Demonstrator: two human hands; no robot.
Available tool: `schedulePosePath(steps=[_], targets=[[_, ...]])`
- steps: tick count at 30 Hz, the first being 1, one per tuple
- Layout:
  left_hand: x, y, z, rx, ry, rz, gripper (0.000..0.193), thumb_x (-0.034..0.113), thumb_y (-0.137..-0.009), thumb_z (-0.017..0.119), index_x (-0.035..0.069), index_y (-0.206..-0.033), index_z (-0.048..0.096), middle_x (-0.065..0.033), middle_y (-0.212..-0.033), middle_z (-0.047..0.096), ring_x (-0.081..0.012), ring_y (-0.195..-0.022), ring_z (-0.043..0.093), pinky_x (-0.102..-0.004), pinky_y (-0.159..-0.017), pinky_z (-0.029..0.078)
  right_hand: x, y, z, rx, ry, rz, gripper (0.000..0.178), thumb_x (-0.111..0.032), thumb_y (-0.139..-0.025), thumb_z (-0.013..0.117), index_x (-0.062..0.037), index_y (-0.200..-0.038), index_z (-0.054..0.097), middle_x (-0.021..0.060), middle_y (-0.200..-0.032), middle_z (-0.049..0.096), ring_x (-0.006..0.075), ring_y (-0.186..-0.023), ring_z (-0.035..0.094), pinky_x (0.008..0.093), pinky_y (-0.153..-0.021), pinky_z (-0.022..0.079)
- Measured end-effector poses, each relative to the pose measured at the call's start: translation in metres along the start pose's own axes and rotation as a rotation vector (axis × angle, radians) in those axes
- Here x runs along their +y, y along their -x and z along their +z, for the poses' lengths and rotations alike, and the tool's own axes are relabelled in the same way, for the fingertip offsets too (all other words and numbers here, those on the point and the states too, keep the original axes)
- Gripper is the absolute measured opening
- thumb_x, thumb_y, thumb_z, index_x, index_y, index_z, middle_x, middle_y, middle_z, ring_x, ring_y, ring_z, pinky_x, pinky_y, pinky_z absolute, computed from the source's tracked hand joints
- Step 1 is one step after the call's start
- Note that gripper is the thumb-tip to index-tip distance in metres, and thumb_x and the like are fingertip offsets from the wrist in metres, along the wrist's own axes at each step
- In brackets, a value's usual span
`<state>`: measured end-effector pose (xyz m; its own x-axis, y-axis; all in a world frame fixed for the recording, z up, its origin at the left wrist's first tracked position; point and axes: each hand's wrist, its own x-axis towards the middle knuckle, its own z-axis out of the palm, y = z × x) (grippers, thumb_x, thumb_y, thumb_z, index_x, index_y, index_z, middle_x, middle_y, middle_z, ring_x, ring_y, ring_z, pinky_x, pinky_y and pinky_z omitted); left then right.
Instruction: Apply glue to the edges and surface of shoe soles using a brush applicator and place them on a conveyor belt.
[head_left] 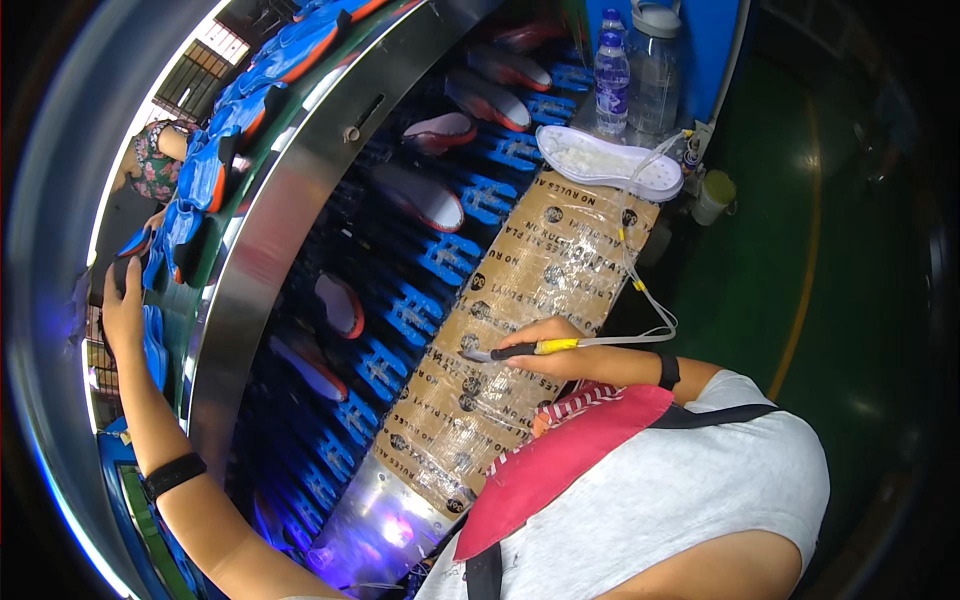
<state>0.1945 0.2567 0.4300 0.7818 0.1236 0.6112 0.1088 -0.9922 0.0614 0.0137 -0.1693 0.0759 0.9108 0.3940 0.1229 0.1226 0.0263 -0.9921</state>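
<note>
At the far left, my left hand [122, 318] reaches over the raised belt. Its thumb and fingers close around the dark end of a blue shoe upper [135, 241], which is partly hidden. My right hand [552, 333] grips a glue brush [515, 351] with a black handle and yellow tape. A thin clear tube [660, 310] runs from the brush's back end. The bristle tip hovers at or just over the shelf covered in printed brown tape [540, 260]; contact is hard to tell.
Several blue shoes with orange soles [205, 170] line the raised belt. Below, blue racks [450, 258] carry soles [430, 200]. A white sole [610, 165], purple-labelled bottle [611, 85] and clear jug [655, 70] stand at the shelf's far end. Another person [160, 160] is beyond the belt.
</note>
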Motion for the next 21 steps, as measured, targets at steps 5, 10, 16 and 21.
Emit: schedulePosePath(steps=[5,10,16,21], targets=[[0.057,-0.007,0.003,-0.173,0.303,-0.081,0.082,0.055,-0.071,0.06,0.003,-0.131,0.036,-0.0223,-0.125,0.045,-0.0275,-0.117,0.044,-0.0323,-0.096,0.032,-0.003,0.004,0.0,0.004,-0.004,-0.04,0.027,-0.017,-0.075,0.065,-0.0071,-0.1,0.064,0.0102,-0.085,0.065,0.0141,-0.073,0.061,0.0246,-0.066,0.045],[0.122,-0.018,0.02,-0.334,0.34,-0.114,0.094,0.057,-0.067,0.062,-0.001,-0.134,0.028,-0.0235,-0.129,0.04,-0.0272,-0.121,0.039,-0.0323,-0.098,0.03,-0.002,0.005,-0.012,0.008,0.009,-0.005,0.026,-0.017,-0.075,0.065,-0.0074,-0.1,0.064,0.0093,-0.084,0.065,0.0134,-0.074,0.061,0.0242,-0.066,0.045],[0.17,-0.059,0.061,-0.342,0.278,-0.073,0.102,0.061,-0.063,0.063,-0.001,-0.135,0.025,-0.0233,-0.133,0.035,-0.0308,-0.126,0.031,-0.0356,-0.102,0.024,0.006,0.009,-0.038,0.091,0.038,0.034,0.027,-0.018,-0.074,0.066,-0.0067,-0.098,0.064,0.0089,-0.085,0.065,0.0137,-0.073,0.061,0.0243,-0.066,0.045],[0.142,-0.09,0.101,-0.374,-0.101,0.08,0.104,0.059,-0.062,0.063,-0.004,-0.135,0.022,-0.0262,-0.131,0.035,-0.0329,-0.124,0.034,-0.0358,-0.101,0.027,0.008,0.01,-0.052,0.146,-0.009,-0.004,0.027,-0.018,-0.074,0.066,-0.0061,-0.098,0.064,0.0089,-0.084,0.065,0.0147,-0.074,0.061,0.0242,-0.067,0.046]])
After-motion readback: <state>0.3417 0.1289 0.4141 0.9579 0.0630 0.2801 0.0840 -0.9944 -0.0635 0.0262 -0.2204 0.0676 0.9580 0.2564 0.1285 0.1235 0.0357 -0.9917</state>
